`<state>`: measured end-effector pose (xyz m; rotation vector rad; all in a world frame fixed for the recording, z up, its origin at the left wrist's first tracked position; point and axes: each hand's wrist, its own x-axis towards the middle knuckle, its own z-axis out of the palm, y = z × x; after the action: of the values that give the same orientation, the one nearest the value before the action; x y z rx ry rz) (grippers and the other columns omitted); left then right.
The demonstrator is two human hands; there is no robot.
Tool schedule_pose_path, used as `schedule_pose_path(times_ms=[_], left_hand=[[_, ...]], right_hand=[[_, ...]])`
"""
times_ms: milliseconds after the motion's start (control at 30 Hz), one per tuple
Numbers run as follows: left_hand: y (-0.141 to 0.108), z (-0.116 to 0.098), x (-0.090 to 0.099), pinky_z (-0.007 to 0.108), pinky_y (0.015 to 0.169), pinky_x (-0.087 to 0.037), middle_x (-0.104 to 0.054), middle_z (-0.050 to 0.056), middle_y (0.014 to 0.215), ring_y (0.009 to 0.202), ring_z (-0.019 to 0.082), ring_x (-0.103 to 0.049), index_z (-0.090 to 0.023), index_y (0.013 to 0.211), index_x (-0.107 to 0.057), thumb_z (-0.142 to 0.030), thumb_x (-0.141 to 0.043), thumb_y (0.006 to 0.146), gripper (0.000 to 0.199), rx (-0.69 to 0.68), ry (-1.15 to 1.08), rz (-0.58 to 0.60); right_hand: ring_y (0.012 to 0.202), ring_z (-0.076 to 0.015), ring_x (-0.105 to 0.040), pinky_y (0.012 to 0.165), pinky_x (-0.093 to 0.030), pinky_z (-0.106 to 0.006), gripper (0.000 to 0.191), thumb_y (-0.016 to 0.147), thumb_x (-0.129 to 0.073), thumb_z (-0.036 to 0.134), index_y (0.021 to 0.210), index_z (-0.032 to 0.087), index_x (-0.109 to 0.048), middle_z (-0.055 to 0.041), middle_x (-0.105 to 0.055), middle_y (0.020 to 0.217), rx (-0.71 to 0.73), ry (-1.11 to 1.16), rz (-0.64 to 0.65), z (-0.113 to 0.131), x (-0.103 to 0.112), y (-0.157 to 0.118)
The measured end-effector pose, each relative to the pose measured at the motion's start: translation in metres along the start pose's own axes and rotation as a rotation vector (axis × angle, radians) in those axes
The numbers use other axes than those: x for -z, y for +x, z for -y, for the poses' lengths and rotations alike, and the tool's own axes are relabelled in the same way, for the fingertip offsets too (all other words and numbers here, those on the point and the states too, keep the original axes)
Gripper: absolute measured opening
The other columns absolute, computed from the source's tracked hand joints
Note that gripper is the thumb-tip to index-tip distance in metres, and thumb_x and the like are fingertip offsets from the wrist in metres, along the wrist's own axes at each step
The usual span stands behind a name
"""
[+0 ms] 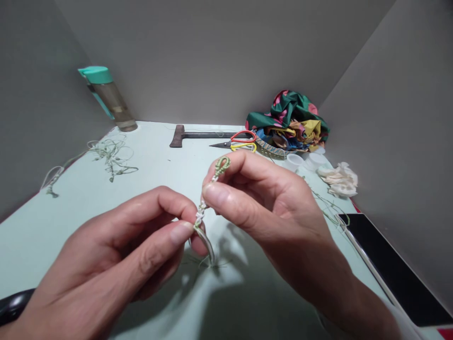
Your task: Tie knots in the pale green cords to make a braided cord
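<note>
A braided green and white cord with a small green loop at its upper end is held between my two hands. My right hand pinches it just below the loop with thumb and forefinger. Lower down, my left hand grips the braid between thumb and fingertips. Below the left fingertips, loose strands hang in a curve and end in a thin spread of threads over the pale table.
Behind lie a hammer, scissors and a colourful cloth heap. A bottle and tangled cords are at left. White cups, crumpled tissue and a black-screened device are at right.
</note>
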<state>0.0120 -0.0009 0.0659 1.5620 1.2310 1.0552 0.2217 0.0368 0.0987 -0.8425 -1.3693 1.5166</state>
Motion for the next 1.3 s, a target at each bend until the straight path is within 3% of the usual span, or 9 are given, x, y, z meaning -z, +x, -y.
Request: schedule_pose_path(times_ms=[233, 367, 467, 633, 767, 967, 1167, 1300], left_hand=[[-0.001, 0.001, -0.001, 0.013, 0.038, -0.043, -0.059, -0.003, 0.060, 0.046, 0.011, -0.052, -0.038, 0.091, -0.080, -0.058, -0.077, 0.102, 0.024, -0.013, 0.014, 0.005], [-0.002, 0.003, 0.002, 0.014, 0.036, -0.039, -0.049, -0.006, 0.053, 0.042, 0.011, -0.043, -0.038, 0.089, -0.080, -0.055, -0.080, 0.100, 0.020, -0.109, 0.120, -0.053], [0.000, 0.002, 0.001, 0.014, 0.035, -0.036, -0.050, -0.006, 0.050, 0.040, 0.011, -0.043, -0.039, 0.089, -0.080, -0.056, -0.078, 0.101, 0.021, -0.174, 0.203, -0.093], [-0.002, 0.005, -0.002, 0.014, 0.040, -0.047, -0.064, -0.006, 0.062, 0.046, 0.010, -0.052, -0.039, 0.091, -0.079, -0.056, -0.077, 0.102, 0.021, -0.214, 0.223, -0.153], [-0.008, 0.009, -0.002, 0.019, 0.048, -0.057, -0.071, -0.005, 0.073, 0.059, 0.014, -0.068, -0.038, 0.095, -0.078, -0.048, -0.078, 0.104, 0.013, -0.209, 0.206, -0.131], [-0.008, 0.010, -0.002, 0.023, 0.045, -0.057, -0.075, -0.003, 0.078, 0.066, 0.020, -0.074, -0.037, 0.095, -0.077, -0.048, -0.078, 0.104, 0.014, -0.232, 0.155, -0.118], [-0.009, 0.004, -0.003, 0.025, 0.041, -0.047, -0.064, -0.005, 0.062, 0.048, 0.016, -0.058, -0.039, 0.092, -0.078, -0.049, -0.077, 0.104, 0.015, -0.174, 0.105, -0.114], [-0.008, 0.001, -0.003, 0.026, 0.042, -0.047, -0.059, -0.005, 0.058, 0.048, 0.016, -0.059, -0.040, 0.092, -0.079, -0.050, -0.079, 0.102, 0.014, -0.187, 0.087, -0.139]], right_hand=[[0.086, -0.0137, -0.070, 0.077, -0.058, -0.025, 0.021, 0.093, -0.083, 0.020, 0.082, 0.030, -0.068, 0.0075, -0.073, 0.086, -0.028, -0.025, 0.006, 0.000, 0.003, -0.003], [0.082, -0.0118, -0.067, 0.075, -0.056, -0.022, 0.023, 0.093, -0.083, 0.020, 0.081, 0.029, -0.066, 0.0086, -0.069, 0.082, -0.053, -0.002, 0.011, 0.000, 0.001, -0.003], [0.081, -0.0098, -0.065, 0.074, -0.055, -0.019, 0.021, 0.095, -0.081, 0.021, 0.083, 0.029, -0.067, 0.0100, -0.068, 0.082, -0.057, 0.018, 0.009, -0.001, 0.001, -0.003], [0.078, -0.0093, -0.060, 0.073, -0.052, -0.019, 0.017, 0.095, -0.082, 0.021, 0.085, 0.028, -0.070, 0.0098, -0.066, 0.081, -0.050, 0.022, 0.010, -0.002, 0.001, -0.003], [0.078, -0.0114, -0.061, 0.073, -0.051, -0.022, 0.018, 0.094, -0.083, 0.021, 0.084, 0.027, -0.070, 0.0082, -0.067, 0.082, -0.058, 0.048, 0.036, -0.002, 0.001, -0.005], [0.079, -0.0111, -0.064, 0.077, -0.052, -0.022, 0.018, 0.093, -0.082, 0.014, 0.087, 0.028, -0.071, 0.0084, -0.069, 0.083, -0.033, 0.074, 0.037, -0.004, 0.001, -0.007], [0.070, -0.0099, -0.063, 0.065, -0.050, -0.020, 0.019, 0.090, -0.073, 0.011, 0.079, 0.025, -0.068, 0.0078, -0.068, 0.074, 0.012, 0.051, -0.037, -0.004, -0.005, -0.001], [0.067, -0.0122, -0.060, 0.059, -0.046, -0.023, 0.015, 0.079, -0.072, 0.013, 0.072, 0.025, -0.065, 0.0068, -0.064, 0.068, -0.028, -0.050, -0.043, 0.002, -0.006, 0.001]])
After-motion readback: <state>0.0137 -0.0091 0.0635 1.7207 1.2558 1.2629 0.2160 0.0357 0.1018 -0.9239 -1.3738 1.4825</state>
